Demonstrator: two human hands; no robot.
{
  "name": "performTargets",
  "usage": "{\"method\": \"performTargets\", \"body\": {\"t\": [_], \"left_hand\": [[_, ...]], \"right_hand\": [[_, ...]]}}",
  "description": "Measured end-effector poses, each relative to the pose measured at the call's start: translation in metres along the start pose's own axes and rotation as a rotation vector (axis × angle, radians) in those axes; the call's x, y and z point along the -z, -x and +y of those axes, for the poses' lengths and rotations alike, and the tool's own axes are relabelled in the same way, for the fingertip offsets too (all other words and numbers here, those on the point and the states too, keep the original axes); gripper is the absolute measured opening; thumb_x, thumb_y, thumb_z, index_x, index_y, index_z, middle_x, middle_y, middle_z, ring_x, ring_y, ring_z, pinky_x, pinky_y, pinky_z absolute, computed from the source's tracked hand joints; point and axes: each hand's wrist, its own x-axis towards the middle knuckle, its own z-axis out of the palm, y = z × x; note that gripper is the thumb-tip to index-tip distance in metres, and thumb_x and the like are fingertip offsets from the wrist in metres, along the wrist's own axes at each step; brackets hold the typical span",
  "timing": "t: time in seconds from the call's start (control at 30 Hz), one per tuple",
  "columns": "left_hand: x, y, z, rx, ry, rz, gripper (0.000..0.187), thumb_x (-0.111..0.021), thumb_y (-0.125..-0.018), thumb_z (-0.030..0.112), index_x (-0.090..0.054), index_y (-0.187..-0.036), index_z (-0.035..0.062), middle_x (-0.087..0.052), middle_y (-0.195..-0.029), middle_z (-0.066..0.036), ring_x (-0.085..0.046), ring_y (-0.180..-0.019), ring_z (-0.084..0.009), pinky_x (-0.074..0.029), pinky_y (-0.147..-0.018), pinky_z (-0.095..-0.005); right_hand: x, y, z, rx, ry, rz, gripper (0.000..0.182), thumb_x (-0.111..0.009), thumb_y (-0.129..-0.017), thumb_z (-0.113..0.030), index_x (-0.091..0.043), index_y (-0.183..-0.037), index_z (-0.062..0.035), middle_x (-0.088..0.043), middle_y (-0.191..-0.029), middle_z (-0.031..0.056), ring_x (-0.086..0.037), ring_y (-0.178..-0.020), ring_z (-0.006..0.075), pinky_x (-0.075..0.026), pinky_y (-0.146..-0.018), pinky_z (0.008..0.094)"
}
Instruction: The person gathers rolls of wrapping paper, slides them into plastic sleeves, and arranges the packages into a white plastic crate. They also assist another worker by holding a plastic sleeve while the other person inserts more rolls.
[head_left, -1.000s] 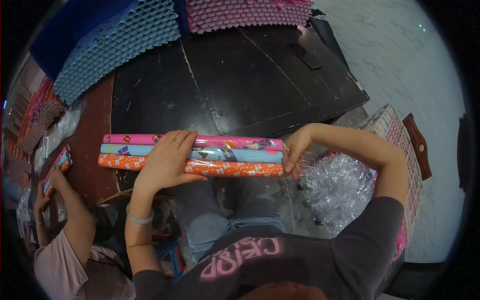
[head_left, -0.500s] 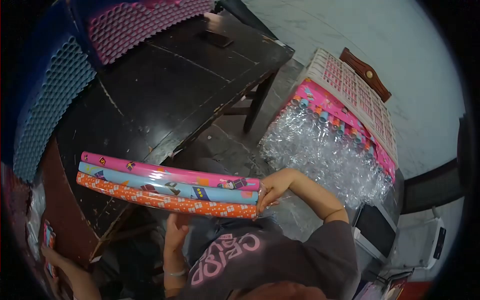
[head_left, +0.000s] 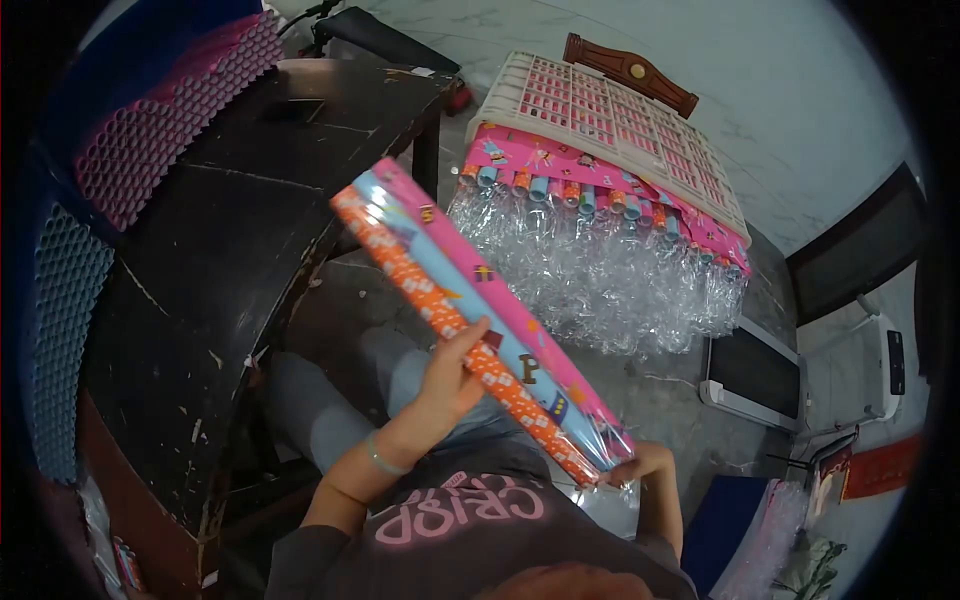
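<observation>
Beside a scarred black table [head_left: 230, 260], a seated person swings a wrapped pack of three paper rolls [head_left: 480, 320] away from the tabletop and toward the floor stack on the person's right. A second ago the pack lay flat along the table's near edge, the left hand pressed on top and the right hand at its end; half a second ago it was lifted clear. Now it points diagonally, far end raised over the gap between the table and a heap of finished packs [head_left: 600, 270] in clear film, which lean against a white plastic crate [head_left: 600, 110]. The pack reads as complete and on its way to that heap, judging by the matching pink, blue and orange rolls already stacked there. Pink tubes [head_left: 160, 130] and blue tubes [head_left: 65, 300] sit piled end-on at the table's left side. The left hand [head_left: 452, 380] supports the pack near its middle, fingers curled up against the orange roll. The right hand [head_left: 632, 466] closes round the near end, where the film gathers, its fingers largely hidden beneath the pack.
</observation>
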Motion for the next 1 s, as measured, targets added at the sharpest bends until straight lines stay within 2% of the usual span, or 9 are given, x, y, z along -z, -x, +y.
{"method": "performTargets", "body": {"t": [0.1,0.13,0.3,0.57,0.67,0.77,0.87,0.93,1.0], "left_hand": [[-0.016,-0.036,-0.042,0.236,-0.016,-0.044,0.009,-0.061,-0.084,0.01,-0.058,-0.092,0.0068,-0.061,-0.082,-0.004,-0.061,-0.076,-0.0163,-0.052,-0.071,-0.0335],[-0.022,-0.044,-0.054,0.299,-0.024,-0.061,0.01,-0.062,-0.084,0.011,-0.058,-0.091,0.0065,-0.061,-0.082,-0.004,-0.061,-0.075,-0.0161,-0.052,-0.07,-0.0331],[-0.029,-0.077,-0.098,0.533,-0.054,-0.119,0.014,-0.063,-0.083,0.013,-0.056,-0.093,0.0055,-0.059,-0.081,-0.004,-0.061,-0.075,-0.0168,-0.053,-0.07,-0.034],[-0.046,-0.09,-0.1,0.617,-0.27,-0.066,0.025,-0.066,-0.083,0.022,-0.054,-0.1,0.0076,-0.059,-0.085,-0.003,-0.061,-0.077,-0.0153,-0.053,-0.073,-0.0349],[-0.056,-0.092,-0.091,0.617,-0.452,-0.051,0.027,-0.064,-0.084,0.029,-0.054,-0.099,0.0096,-0.058,-0.086,-0.001,-0.059,-0.079,-0.012,-0.051,-0.071,-0.0306],[-0.051,-0.1,-0.084,0.601,-0.684,-0.188,0.032,-0.057,-0.089,0.036,-0.051,-0.108,0.0102,-0.057,-0.093,0.0,-0.056,-0.089,-0.0106,-0.048,-0.075,-0.028],[-0.047,-0.124,-0.07,0.147,-0.94,-0.277,0.043,-0.048,-0.094,0.032,-0.035,-0.124,0.0049,-0.055,-0.1,-0.004,-0.053,-0.085,-0.0088,-0.046,-0.073,-0.0271],[-0.039,-0.152,-0.044,-0.221,-1.19,-0.352,0.04,-0.05,-0.092,0.029,-0.043,-0.118,-0.0001,-0.054,-0.098,-0.009,-0.054,-0.089,-0.0165,-0.044,-0.079,-0.0316],[-0.047,-0.182,-0.011,-0.987,-1.862,-0.388,0.035,-0.05,-0.091,0.025,-0.05,-0.112,-0.0034,-0.056,-0.099,-0.015,-0.053,-0.092,-0.0282,-0.041,-0.086,-0.0394]], "right_hand": [[-0.04,0.031,-0.004,0.025,-0.172,0.246,0.019,-0.061,-0.084,-0.004,-0.06,-0.102,0.0024,-0.061,-0.081,0.0062,-0.052,-0.06,0.0107,-0.041,-0.051,0.0258],[-0.035,0.046,0.055,0.235,-0.244,0.227,0.019,-0.062,-0.083,-0.003,-0.06,-0.1,0.0044,-0.061,-0.08,0.0077,-0.052,-0.061,0.0106,-0.04,-0.051,0.0252],[-0.059,0.069,0.049,0.232,-0.295,0.344,0.018,-0.06,-0.083,-0.002,-0.061,-0.099,0.0069,-0.063,-0.091,0.0137,-0.052,-0.062,0.0131,-0.042,-0.053,0.0277],[-0.08,0.054,0.069,0.45,-0.382,0.508,0.021,-0.061,-0.082,-0.002,-0.063,-0.1,0.0089,-0.064,-0.099,0.0137,-0.061,-0.09,0.0233,-0.047,-0.078,0.0318],[-0.087,0.054,0.097,0.271,-0.445,0.589,0.02,-0.062,-0.082,-0.003,-0.064,-0.098,0.0083,-0.065,-0.099,0.0131,-0.061,-0.089,0.0218,-0.047,-0.078,0.0309],[-0.091,0.052,0.083,0.422,-0.427,0.621,0.018,-0.063,-0.081,-0.005,-0.066,-0.095,0.0063,-0.066,-0.095,0.0111,-0.062,-0.085,0.0194,-0.048,-0.073,0.0291],[-0.097,0.058,0.093,0.406,-0.483,0.661,0.017,-0.065,-0.078,-0.003,-0.066,-0.093,0.0054,-0.066,-0.089,0.0102,-0.061,-0.08,0.0183,-0.048,-0.069,0.0286],[-0.106,0.054,0.061,0.339,-0.532,0.786,0.016,-0.067,-0.074,0.0,-0.066,-0.089,0.0047,-0.065,-0.085,0.0095,-0.061,-0.075,0.0171,-0.047,-0.066,0.029],[-0.113,0.049,0.035,0.365,-0.646,0.926,0.021,-0.069,-0.071,0.001,-0.064,-0.091,0.0055,-0.065,-0.084,0.0102,-0.06,-0.073,0.0166,-0.046,-0.064,0.0299]]}}
